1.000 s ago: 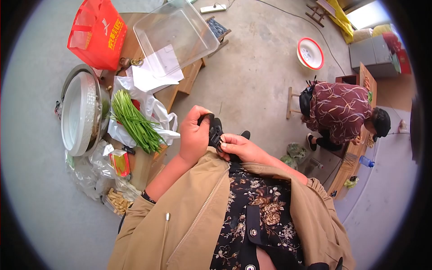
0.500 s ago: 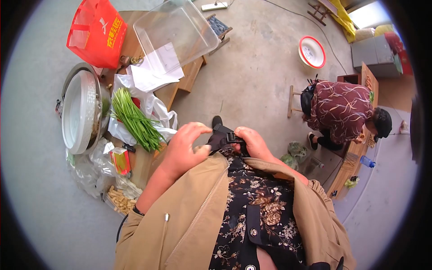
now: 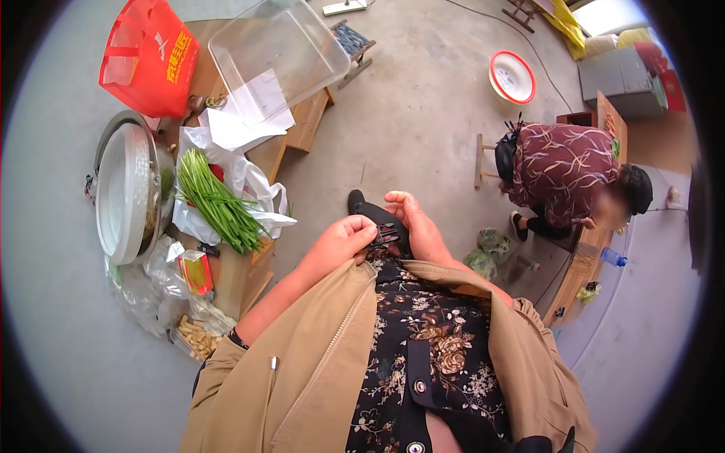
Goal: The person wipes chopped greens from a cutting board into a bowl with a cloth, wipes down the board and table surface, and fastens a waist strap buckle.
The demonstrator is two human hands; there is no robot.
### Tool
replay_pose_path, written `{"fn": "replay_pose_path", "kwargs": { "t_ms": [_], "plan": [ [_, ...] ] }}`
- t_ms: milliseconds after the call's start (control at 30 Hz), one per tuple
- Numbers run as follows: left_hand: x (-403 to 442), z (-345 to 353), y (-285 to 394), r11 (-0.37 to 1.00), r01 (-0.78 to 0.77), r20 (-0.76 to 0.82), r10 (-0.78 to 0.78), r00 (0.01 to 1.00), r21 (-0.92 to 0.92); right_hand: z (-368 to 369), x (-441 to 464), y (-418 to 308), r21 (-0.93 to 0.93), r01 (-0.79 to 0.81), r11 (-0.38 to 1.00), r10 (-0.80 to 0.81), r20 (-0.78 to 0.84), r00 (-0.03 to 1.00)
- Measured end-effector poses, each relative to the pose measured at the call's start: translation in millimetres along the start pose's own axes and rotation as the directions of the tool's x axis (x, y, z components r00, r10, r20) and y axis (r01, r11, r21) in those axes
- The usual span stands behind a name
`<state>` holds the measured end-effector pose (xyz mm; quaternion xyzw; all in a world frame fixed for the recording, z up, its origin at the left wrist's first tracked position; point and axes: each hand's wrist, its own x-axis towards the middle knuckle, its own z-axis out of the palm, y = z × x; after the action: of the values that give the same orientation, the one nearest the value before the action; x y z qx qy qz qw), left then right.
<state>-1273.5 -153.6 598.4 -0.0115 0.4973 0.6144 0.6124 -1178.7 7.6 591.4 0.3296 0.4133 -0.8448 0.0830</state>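
In front of my waist, my left hand [image 3: 346,243] is closed, thumb and fingers pinching a black plastic buckle [image 3: 387,235] whose prongs point to the right. My right hand [image 3: 423,232] is just right of the buckle, its fingers loosely bent and apart, with nothing visible in them. Its palm side is partly hidden. Below both hands are my open tan jacket [image 3: 302,355] and a dark floral top [image 3: 445,343]. One black shoe [image 3: 355,199] shows beyond the hands.
On the left, a low wooden table [image 3: 306,124] bears green stalks [image 3: 215,200], a clear plastic bin [image 3: 279,57] and a red bag [image 3: 149,60]. A person [image 3: 566,170] bends over a wooden bench [image 3: 578,275] at right. A red-rimmed basin [image 3: 513,75] lies on the floor.
My left hand has moved right and closed from an open pose onto the buckle. My right hand has let go of it, its fingers opening away. The view has shifted slightly.
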Motion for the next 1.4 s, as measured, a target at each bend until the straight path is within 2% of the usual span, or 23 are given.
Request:
{"fn": "replay_pose_path", "kwargs": {
  "t_ms": [200, 267, 400, 467, 567, 700, 767, 833, 900, 967, 1067, 1167, 1233, 1400],
  "plan": [
    [-1, 3, 8, 0.995, 0.065, -0.017, -0.064, 0.998, 0.072, 0, -8, -5, -0.068, 0.081, 0.994, -0.084, -0.034, 0.996],
    [-2, 3, 8, 0.992, 0.085, -0.024, -0.084, 0.996, 0.089, -4, -5, 1, -0.119, 0.184, 0.976, -0.189, -0.025, 0.982],
    [2, 0, 6, 0.994, 0.103, -0.008, -0.103, 0.995, 0.045, -6, -2, 6, -0.127, 0.198, 0.972, -0.202, -0.019, 0.979],
    [3, 0, 5, 0.993, 0.117, -0.005, -0.117, 0.993, 0.013, -5, -2, 9, -0.03, 0.202, 0.979, -0.203, -0.012, 0.979],
    [3, 0, 4, 0.988, 0.14, -0.011, -0.139, 0.99, 0.064, -5, -1, 9, -0.001, 0.207, 0.978, -0.207, 0.014, 0.978],
    [2, 1, 6, 0.986, 0.16, 0.002, -0.16, 0.987, 0.042, -3, -3, 3, -0.047, 0.212, 0.976, -0.213, -0.012, 0.977],
    [2, 1, 7, 0.986, 0.163, -0.004, -0.163, 0.987, 0.034, -4, -4, 1, -0.027, 0.154, 0.988, -0.154, -0.019, 0.988],
    [1, -1, 6, 0.98, 0.129, 0.017, -0.128, 0.992, -0.15, -4, -3, 2, -0.016, 0.121, 0.992, -0.122, -0.036, 0.992],
    [0, 1, 7, 0.983, 0.144, 0.006, -0.145, 0.989, -0.112, -5, -3, 2, -0.005, 0.089, 0.996, -0.09, -0.053, 0.995],
    [-1, 6, 10, 0.984, 0.16, -0.006, -0.161, 0.987, -0.074, -6, -3, 1, 0.107, 0.166, 0.98, -0.153, -0.119, 0.981],
    [-4, 15, 17, 0.986, 0.166, -0.041, -0.167, 0.985, -0.031, -5, -7, -9, 0.202, 0.202, 0.958, -0.163, -0.196, 0.967],
    [-4, 7, 11, 0.985, 0.129, -0.118, -0.143, 0.983, -0.116, -9, -7, -5, 0.221, 0.233, 0.947, -0.199, -0.166, 0.966],
    [-5, -2, 7, 0.98, 0.119, -0.04, -0.127, 0.991, -0.16, -8, -9, -6, 0.223, 0.234, 0.946, -0.197, -0.178, 0.964],
    [-5, 4, 5, 0.985, 0.144, -0.066, -0.151, 0.986, -0.094, -12, -11, -4, 0.239, 0.237, 0.942, -0.197, -0.178, 0.964]
  ]
}}
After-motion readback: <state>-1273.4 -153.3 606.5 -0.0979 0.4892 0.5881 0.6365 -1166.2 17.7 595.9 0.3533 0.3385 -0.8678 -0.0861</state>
